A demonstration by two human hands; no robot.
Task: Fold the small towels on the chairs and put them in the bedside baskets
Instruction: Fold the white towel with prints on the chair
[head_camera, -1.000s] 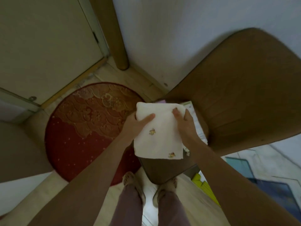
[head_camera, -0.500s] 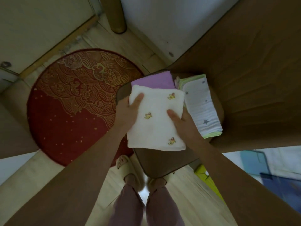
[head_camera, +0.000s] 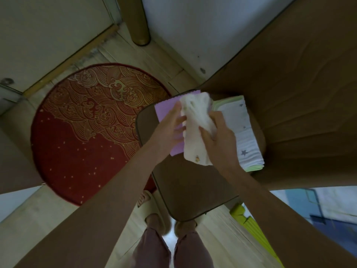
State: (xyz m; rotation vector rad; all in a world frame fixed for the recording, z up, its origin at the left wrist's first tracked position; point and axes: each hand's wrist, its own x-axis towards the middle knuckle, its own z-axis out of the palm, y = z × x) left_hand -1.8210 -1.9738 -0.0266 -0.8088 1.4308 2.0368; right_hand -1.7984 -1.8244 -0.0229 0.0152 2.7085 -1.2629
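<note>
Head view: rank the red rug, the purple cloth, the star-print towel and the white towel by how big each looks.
1. Red rug, by far the largest.
2. Star-print towel.
3. White towel, bunched in both hands and nearer the camera, so its rank against the star-print towel is unsure.
4. Purple cloth, mostly covered.
</note>
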